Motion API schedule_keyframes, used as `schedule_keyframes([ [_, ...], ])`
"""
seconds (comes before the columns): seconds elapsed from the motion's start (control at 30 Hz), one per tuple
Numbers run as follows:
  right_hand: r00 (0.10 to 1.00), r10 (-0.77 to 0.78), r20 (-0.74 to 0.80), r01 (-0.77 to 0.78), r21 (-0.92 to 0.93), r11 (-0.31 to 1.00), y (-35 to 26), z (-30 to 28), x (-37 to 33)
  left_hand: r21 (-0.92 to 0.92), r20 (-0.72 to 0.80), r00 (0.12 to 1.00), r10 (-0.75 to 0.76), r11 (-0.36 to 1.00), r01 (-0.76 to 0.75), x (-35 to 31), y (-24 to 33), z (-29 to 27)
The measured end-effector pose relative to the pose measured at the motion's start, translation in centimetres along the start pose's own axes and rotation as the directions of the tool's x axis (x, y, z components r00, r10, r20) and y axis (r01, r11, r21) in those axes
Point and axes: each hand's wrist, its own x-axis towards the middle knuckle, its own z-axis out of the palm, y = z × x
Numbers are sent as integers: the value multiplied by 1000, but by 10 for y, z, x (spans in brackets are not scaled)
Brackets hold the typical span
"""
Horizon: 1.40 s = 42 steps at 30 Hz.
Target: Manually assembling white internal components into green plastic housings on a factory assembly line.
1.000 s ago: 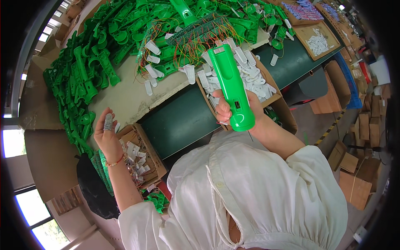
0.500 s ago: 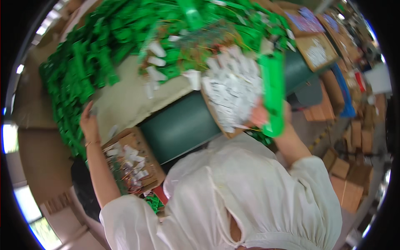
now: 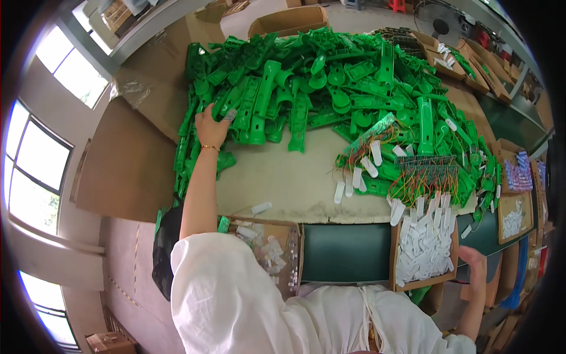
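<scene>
My left hand (image 3: 212,127) reaches into the left side of a heap of green plastic housings (image 3: 257,103). Its fingers are spread against the parts, and a grey covering shows on the thumb. Nothing is visibly held there, though some fingertips are hidden. At the right, my right hand (image 3: 473,259) hangs empty with loosely extended fingers, just beside a cardboard box of small white plastic pieces (image 3: 425,251). Behind that box lie green circuit boards (image 3: 427,168) with coloured wires, several ending in white pieces.
An open carton (image 3: 299,248) with clear and white scraps stands near my left arm. Between the boxes shows a dark green tabletop (image 3: 345,253). Tall cardboard (image 3: 130,159) borders the heap on the left. At the right are a tray of white pieces (image 3: 513,221) and a fan (image 3: 439,23).
My right hand has let go of a green housing and is now empty beside the box. My left hand has moved farther into the heap. The head view has turned and risen.
</scene>
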Motion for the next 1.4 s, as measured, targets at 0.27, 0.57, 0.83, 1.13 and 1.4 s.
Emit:
schedule_keyframes([
  [0.27, 787, -434, 437, 502, -47, 863, -162, 89, 219, 174, 29, 991, 132, 976, -135, 111, 67, 17],
  [0.57, 829, -475, 294, 546, -608, 577, -267, 175, 452, 271, 196, 980, -35, 962, -20, 176, 70, 45],
  [0.83, 821, -244, 516, 541, -840, 43, -285, 265, 487, 492, 416, 881, -224, 870, -12, 173, 95, 33],
  [1.13, 846, -304, 439, 471, -881, 38, -273, 281, 486, 516, 476, 836, -272, 857, -15, 176, 96, 36],
  [1.4, 780, -362, 511, 542, -840, -19, -260, 284, 446, 316, 662, 747, -53, 924, -215, 150, 59, 55],
])
